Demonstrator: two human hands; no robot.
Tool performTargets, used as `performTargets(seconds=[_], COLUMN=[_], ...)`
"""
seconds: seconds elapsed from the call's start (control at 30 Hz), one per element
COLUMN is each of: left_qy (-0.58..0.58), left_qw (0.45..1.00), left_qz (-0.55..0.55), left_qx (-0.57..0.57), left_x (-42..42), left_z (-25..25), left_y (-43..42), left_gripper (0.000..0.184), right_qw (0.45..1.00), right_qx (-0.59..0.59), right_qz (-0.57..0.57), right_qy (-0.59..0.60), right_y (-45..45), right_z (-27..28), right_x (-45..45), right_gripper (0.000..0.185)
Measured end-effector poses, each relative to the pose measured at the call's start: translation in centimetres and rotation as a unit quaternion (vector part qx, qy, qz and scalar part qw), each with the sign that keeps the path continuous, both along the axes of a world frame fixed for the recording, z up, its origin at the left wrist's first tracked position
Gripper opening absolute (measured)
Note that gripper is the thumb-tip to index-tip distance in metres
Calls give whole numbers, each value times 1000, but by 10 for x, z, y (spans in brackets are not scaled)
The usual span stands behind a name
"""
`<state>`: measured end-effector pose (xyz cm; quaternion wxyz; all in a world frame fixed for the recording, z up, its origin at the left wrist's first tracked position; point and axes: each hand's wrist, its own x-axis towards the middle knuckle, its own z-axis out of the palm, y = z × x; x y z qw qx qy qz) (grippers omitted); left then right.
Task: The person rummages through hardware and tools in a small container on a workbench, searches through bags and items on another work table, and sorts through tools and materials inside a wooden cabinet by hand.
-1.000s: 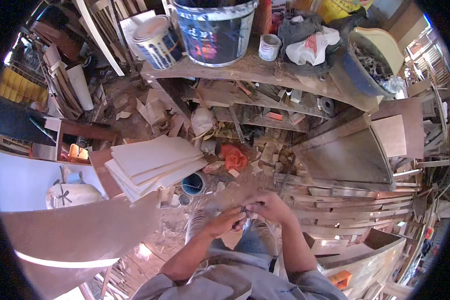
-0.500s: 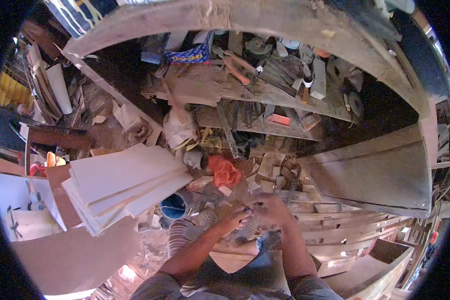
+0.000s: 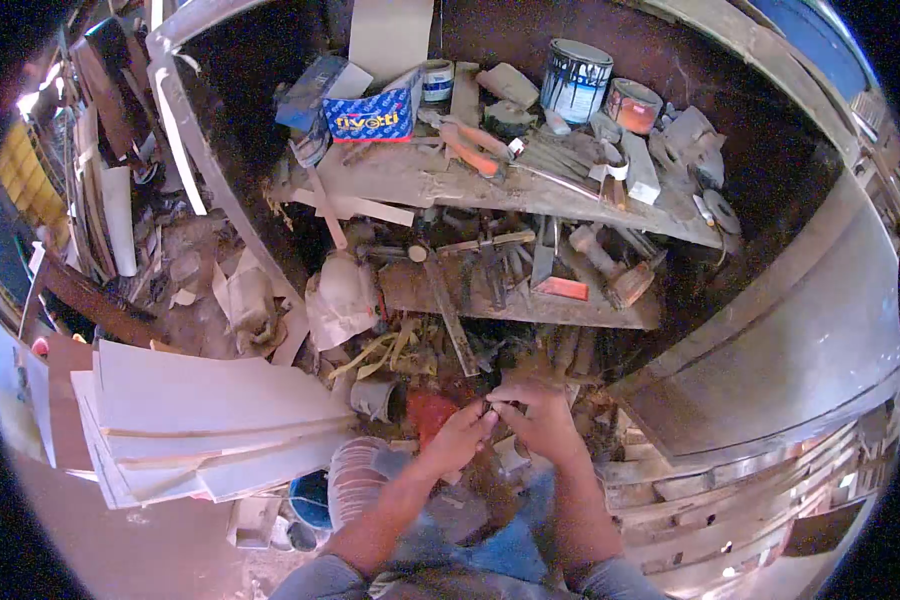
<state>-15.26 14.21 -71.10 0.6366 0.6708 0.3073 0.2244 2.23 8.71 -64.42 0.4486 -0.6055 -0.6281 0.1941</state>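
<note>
My left hand (image 3: 460,437) and my right hand (image 3: 542,418) meet in front of my body, below the lower shelf. Both are closed, with fingertips pinched together around something small and dark that I cannot make out. Just behind my left hand lies a crumpled red plastic bag (image 3: 427,410), partly covered by it. A grey plastic pot (image 3: 372,398) lies on its side left of the bag. Beyond my hands, the lower shelf (image 3: 410,290) carries a hammer (image 3: 420,254) and a red-ended tool (image 3: 562,288).
Orange-handled pliers (image 3: 472,148), a blue printed box (image 3: 372,116) and a drip-stained paint can (image 3: 576,82) stand on the upper shelf. White panels (image 3: 210,395) are stacked at left, above a blue bucket (image 3: 311,500). A large board (image 3: 770,330) leans at right.
My view has tilted up, showing more of the upper shelf and its cans. Both hands, still together, now sit in front of the red bag.
</note>
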Motion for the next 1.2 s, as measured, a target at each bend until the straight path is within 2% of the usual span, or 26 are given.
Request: performTargets(seconds=[0.03,0.1,0.17,0.23,0.27,0.3,0.37,0.43,0.5,0.6,0.67,0.73,0.93,1.0,1.1,1.2], left_qy=[-11,15,-15,0,27,54,70,59,13,-9,43,65,-39,-18,31,-37], left_qw=[1000,987,999,999,997,991,997,998,991,979,998,998,999,994,989,973], left_qz=[5,23,-7,-15,-10,-6,-12,-15,-7,-38,-33,-20,-7,-29,-60,-43], left_qx=[-5,-155,-38,-28,-73,-119,-1,-5,-133,-199,-41,9,-36,-103,-131,-225], left_x=[0,4,-2,-6,-4,-4,-4,1,11,10,8,7,9,7,11,24], left_z=[-11,-14,-46,-72,-82,-91,-111,-125,-129,-104,-96,-90,-83,-85,-53,-50], left_y=[-4,-9,-18,-21,-22,-26,-25,-23,-26,-25,-25,-28,-33,-30,-16,-12], left_gripper=[24,23,24,27,29,31,35,39,40,38,35,33,32,32,34,35], right_qw=[1000,999,998,985,974,962,938,924,923,927,928,930,932,931,932,933], right_qx=[23,33,3,100,160,228,328,374,379,371,371,366,363,364,362,359], right_qz=[-9,-32,-59,-36,-32,-28,-3,36,51,43,42,37,18,12,7,7], right_qy=[-5,-6,6,135,160,150,112,66,44,32,25,23,17,19,14,13], right_y=[-1,-8,-27,-54,-64,-75,-88,-88,-79,-68,-63,-60,-54,-50,-45,-45], right_z=[-8,-8,10,68,96,120,154,171,174,171,163,155,142,139,132,123], right_x=[0,0,3,7,8,6,-6,-30,-49,-60,-61,-61,-60,-62,-61,-60], right_gripper=[15,15,18,17,18,18,18,19,19,20,21,21,22,23,24,24])
